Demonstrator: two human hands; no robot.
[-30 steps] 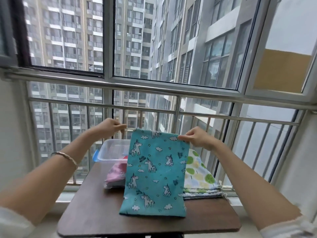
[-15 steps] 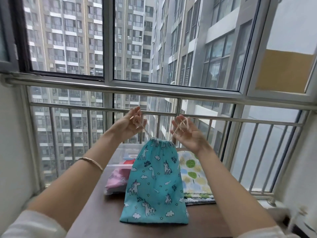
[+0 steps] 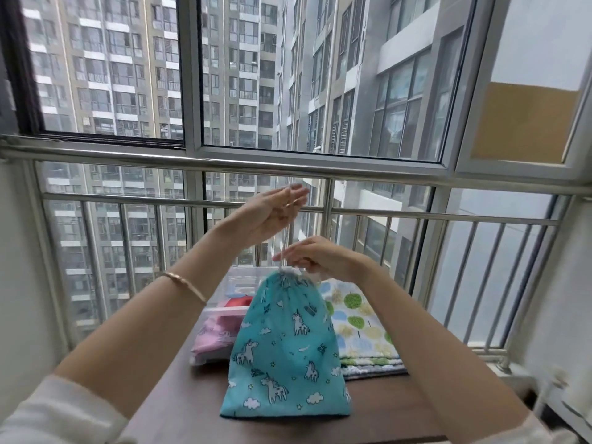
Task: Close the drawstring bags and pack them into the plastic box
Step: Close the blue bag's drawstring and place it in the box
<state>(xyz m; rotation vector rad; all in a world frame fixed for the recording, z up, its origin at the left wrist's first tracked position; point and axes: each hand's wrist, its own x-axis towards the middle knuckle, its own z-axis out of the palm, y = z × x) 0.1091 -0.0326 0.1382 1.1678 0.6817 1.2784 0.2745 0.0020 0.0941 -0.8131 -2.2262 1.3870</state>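
Note:
A teal drawstring bag (image 3: 285, 347) with white unicorns stands on the brown table (image 3: 179, 408), its mouth gathered tight. My left hand (image 3: 272, 216) is raised above it and holds the white drawstring (image 3: 286, 238), which runs taut down to the bag's neck. My right hand (image 3: 317, 259) sits lower, its fingers curled round the gathered neck. Behind the bag on the left is the clear plastic box (image 3: 238, 275), with pink bags (image 3: 217, 334) showing through its wall. A flat stack of tree-patterned bags (image 3: 362, 328) lies on the right.
The table stands against a metal railing (image 3: 416, 214) and a large window. A white wall (image 3: 19, 283) closes the left side, and a ledge with a white fitting (image 3: 519, 376) is at the right.
The bag's mouth went from spread flat to gathered shut. My left hand rose with the cord while my right hand dropped to the bag's neck.

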